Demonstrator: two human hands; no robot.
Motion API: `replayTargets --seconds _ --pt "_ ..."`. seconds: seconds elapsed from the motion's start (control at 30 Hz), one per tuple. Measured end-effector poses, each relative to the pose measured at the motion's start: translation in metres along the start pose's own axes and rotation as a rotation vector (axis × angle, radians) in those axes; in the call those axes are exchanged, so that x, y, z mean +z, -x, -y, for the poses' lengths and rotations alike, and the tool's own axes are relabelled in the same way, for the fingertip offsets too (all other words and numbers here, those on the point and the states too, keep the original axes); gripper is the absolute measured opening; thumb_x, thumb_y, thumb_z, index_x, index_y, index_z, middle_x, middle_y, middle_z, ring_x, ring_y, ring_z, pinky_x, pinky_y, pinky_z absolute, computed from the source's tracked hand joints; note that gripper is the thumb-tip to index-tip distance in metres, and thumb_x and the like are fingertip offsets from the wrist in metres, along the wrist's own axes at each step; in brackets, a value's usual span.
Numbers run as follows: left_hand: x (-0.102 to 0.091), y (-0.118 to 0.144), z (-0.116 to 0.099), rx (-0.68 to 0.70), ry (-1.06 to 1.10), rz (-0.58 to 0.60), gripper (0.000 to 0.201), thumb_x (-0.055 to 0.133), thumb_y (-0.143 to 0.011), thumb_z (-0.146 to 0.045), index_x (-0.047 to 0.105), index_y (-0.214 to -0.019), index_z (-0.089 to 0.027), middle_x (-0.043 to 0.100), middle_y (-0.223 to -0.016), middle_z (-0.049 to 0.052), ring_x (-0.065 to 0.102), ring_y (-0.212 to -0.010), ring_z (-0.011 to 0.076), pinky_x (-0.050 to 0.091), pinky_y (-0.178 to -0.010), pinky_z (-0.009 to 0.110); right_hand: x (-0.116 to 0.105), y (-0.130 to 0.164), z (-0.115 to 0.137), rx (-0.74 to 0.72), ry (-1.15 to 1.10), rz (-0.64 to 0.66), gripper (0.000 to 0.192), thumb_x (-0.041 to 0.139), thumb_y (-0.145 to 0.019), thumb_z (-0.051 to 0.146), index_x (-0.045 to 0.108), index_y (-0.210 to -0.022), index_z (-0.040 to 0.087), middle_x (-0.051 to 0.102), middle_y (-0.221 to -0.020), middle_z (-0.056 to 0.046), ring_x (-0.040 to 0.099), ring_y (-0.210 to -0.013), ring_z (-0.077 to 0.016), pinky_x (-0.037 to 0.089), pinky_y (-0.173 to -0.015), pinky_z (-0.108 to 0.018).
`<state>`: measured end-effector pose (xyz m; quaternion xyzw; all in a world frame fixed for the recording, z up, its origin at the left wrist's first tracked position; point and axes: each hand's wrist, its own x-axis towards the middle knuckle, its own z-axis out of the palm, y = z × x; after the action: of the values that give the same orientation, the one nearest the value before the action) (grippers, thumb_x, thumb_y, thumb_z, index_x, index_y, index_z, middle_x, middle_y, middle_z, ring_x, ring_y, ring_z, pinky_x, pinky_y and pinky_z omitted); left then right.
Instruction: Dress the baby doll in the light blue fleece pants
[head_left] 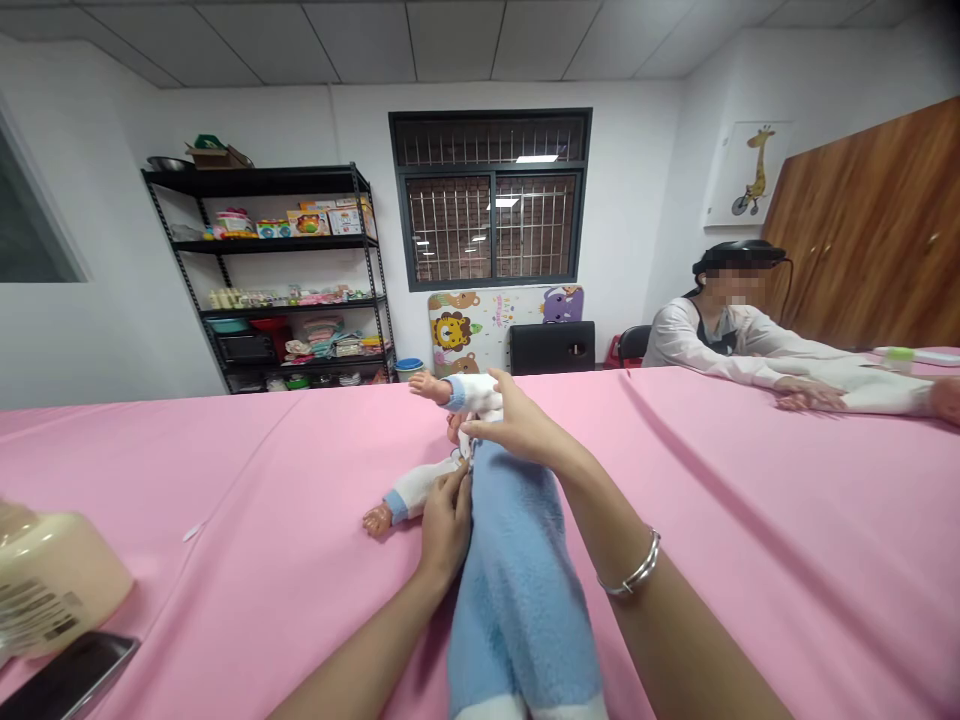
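A long table under a smooth pink cloth (225, 470) fills the view, and a baby doll (465, 440) lies on it near the middle, straight ahead. A fluffy blue fleece suit (517, 580) covers its body and legs; it looks soft, light and limp, likely to slump unless gripped near the zip at the chest. The doll's arms, in white sleeves, stick out stiffly, with hard, glossy plastic hands. The right hand (517, 425) pinches the suit's top edge at the doll's chest, fingers pressed together. The left hand (444, 525) lies curled against the suit's side, beside one doll arm. A cream plastic bottle (52, 590) rests at far left.
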<state>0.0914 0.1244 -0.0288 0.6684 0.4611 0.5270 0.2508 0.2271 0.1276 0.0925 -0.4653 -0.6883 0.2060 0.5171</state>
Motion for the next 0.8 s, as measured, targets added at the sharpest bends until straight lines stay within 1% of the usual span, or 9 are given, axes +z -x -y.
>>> replayTargets --seconds 0.07,0.13,0.23,0.37,0.47,0.53,0.6,0.7,0.8 --pt "0.001 0.001 -0.001 -0.005 0.001 0.029 0.039 0.04 -0.088 -0.041 0.057 -0.117 -0.021 0.056 -0.117 0.007 0.049 -0.111 0.0202 0.039 -0.096 0.035 -0.001 -0.001 -0.003 -0.001 0.014 -0.013 0.077 0.073 -0.057 0.027 0.04 -0.126 0.017 0.055 -0.114 -0.012 0.052 -0.107 -0.0276 0.045 -0.086 -0.038" --pt "0.003 0.004 -0.002 -0.013 0.008 0.036 0.039 0.04 -0.088 -0.042 0.056 -0.114 -0.019 0.056 -0.116 0.008 0.05 -0.109 0.0201 0.041 -0.093 0.034 -0.003 -0.002 -0.007 0.024 0.049 -0.037 0.076 0.072 -0.057 0.026 0.039 -0.125 0.018 0.053 -0.115 -0.012 0.052 -0.106 -0.0274 0.045 -0.085 -0.038" --pt "0.005 0.006 0.0 -0.046 -0.006 0.045 0.037 0.038 -0.088 -0.044 0.056 -0.105 -0.017 0.06 -0.107 0.008 0.055 -0.1 0.0199 0.042 -0.087 0.034 -0.008 -0.004 -0.018 0.143 0.142 -0.078 0.085 0.072 -0.054 0.027 0.034 -0.129 0.016 0.045 -0.123 -0.017 0.048 -0.112 -0.0309 0.043 -0.087 -0.043" --pt "0.006 0.006 0.003 -0.082 -0.166 0.064 0.036 0.036 -0.087 -0.046 0.057 -0.093 -0.018 0.062 -0.099 0.007 0.055 -0.098 0.0225 0.04 -0.086 0.038 -0.012 -0.008 -0.045 0.317 0.244 -0.075 0.096 0.072 -0.054 0.028 0.023 -0.134 0.01 0.037 -0.126 -0.026 0.043 -0.117 -0.0368 0.041 -0.089 -0.049" --pt "0.007 0.004 0.005 -0.089 -0.244 0.05 0.036 0.036 -0.086 -0.047 0.056 -0.093 -0.018 0.06 -0.099 0.007 0.053 -0.101 0.0232 0.039 -0.089 0.039 -0.011 -0.009 -0.068 0.458 0.318 -0.027 0.094 0.071 -0.059 0.03 0.019 -0.135 0.008 0.036 -0.125 -0.027 0.045 -0.116 -0.0351 0.041 -0.089 -0.046" --pt "0.006 0.001 0.007 -0.101 -0.238 0.024 0.038 0.036 -0.086 -0.048 0.056 -0.096 -0.018 0.058 -0.1 0.009 0.052 -0.101 0.023 0.038 -0.09 0.04 -0.008 -0.01 -0.078 0.561 0.378 0.04 0.089 0.069 -0.062 0.033 0.021 -0.133 0.008 0.036 -0.126 -0.027 0.046 -0.116 -0.0325 0.04 -0.09 -0.042" --pt "0.003 -0.005 0.012 -0.1 -0.192 -0.008 0.039 0.038 -0.085 -0.05 0.055 -0.099 -0.017 0.057 -0.102 0.009 0.051 -0.101 0.0222 0.038 -0.092 0.039 -0.005 -0.011 -0.083 0.63 0.412 0.101 0.086 0.068 -0.065 0.035 0.022 -0.132 0.008 0.036 -0.127 -0.025 0.047 -0.116 -0.03 0.039 -0.091 -0.039" --pt "-0.005 -0.016 0.022 -0.075 -0.114 -0.072 0.04 0.041 -0.084 -0.05 0.055 -0.098 -0.016 0.057 -0.101 0.009 0.052 -0.099 0.0211 0.039 -0.092 0.038 0.002 -0.012 -0.081 0.625 0.383 0.138 0.082 0.067 -0.067 0.038 0.024 -0.13 0.009 0.038 -0.126 -0.023 0.047 -0.115 -0.028 0.038 -0.093 -0.036" --pt "-0.019 -0.029 0.033 -0.076 -0.107 -0.119 0.037 0.043 -0.082 -0.047 0.057 -0.095 -0.015 0.059 -0.101 0.009 0.053 -0.098 0.0215 0.038 -0.094 0.039 0.013 -0.012 -0.077 0.582 0.316 0.128 0.08 0.067 -0.067 0.039 0.026 -0.129 0.008 0.042 -0.125 -0.023 0.045 -0.117 -0.0288 0.037 -0.094 -0.036"
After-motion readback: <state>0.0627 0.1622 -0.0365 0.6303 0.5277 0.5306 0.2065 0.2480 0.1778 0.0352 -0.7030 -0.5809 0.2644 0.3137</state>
